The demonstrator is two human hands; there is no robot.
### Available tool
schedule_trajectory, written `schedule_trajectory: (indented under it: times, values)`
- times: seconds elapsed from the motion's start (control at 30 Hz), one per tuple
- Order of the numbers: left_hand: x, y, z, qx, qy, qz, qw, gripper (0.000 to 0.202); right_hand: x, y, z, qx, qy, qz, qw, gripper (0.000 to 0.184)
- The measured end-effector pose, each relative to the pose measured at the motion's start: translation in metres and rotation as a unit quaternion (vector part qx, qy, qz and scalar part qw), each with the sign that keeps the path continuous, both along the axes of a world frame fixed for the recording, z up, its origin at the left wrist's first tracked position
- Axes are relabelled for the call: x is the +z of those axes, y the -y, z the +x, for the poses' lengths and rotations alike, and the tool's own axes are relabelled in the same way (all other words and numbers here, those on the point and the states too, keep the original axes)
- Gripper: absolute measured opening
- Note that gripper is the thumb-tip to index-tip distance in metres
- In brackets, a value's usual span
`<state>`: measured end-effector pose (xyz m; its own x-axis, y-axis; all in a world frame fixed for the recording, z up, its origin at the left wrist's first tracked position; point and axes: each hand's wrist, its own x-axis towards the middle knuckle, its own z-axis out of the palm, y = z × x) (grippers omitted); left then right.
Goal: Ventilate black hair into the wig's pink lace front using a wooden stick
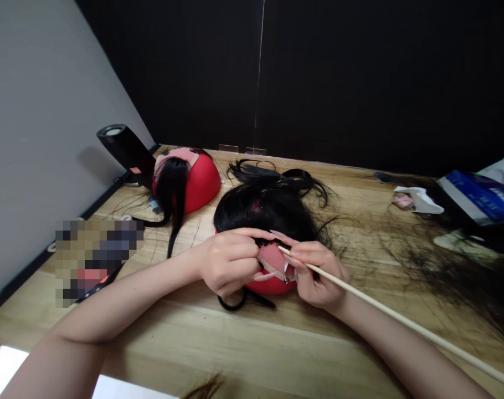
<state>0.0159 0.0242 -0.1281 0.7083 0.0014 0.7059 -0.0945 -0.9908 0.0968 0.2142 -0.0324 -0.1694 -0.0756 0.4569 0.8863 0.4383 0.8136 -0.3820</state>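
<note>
A wig of long black hair (pixel 235 206) on a pinkish mesh cap (pixel 271 254) covers a red head form (pixel 270 286) in front of me. My left hand (pixel 230 261) is at the cap's left side, fingers partly curled. Its index finger lies along the hair edge and its thumb on the cap's lower part, holding the wig there. In my right hand (pixel 322 272) is a long, thin wooden stick (pixel 385 302), pinched near its tip, which is at the mesh by the hairline. Whether a hook sits at that tip is too small to tell.
A second red head form (pixel 204 182) with a partly haired cap stands back left, beside a black cylindrical speaker (pixel 127 149). A hair bundle (pixel 272 174) lies behind the wig. Loose hair (pixel 438 277), crumpled white paper (pixel 424 200) and a blue-white package (pixel 480 194) are right.
</note>
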Motion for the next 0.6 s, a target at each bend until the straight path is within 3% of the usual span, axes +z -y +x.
schedule_trajectory:
  times: [0.3, 0.43, 0.5, 0.6]
  values:
    - [-0.001, 0.0, -0.001, 0.006, 0.001, 0.005, 1.0, 0.036, 0.003, 0.001, 0.0, 0.02, -0.03, -0.044, 0.998, 0.026]
    - [-0.001, 0.0, 0.0, 0.0, 0.004, 0.004, 1.0, 0.036, 0.008, -0.001, 0.001, 0.038, -0.048, -0.072, 0.996, 0.02]
    - [-0.001, 0.0, 0.0, -0.005, 0.006, 0.002, 1.0, 0.036, 0.012, -0.001, 0.002, 0.047, -0.064, -0.107, 0.991, 0.014]
    - [-0.001, 0.0, 0.0, -0.004, 0.002, 0.003, 1.0, 0.037, 0.018, 0.0, 0.005, 0.073, -0.103, -0.22, 0.967, 0.012]
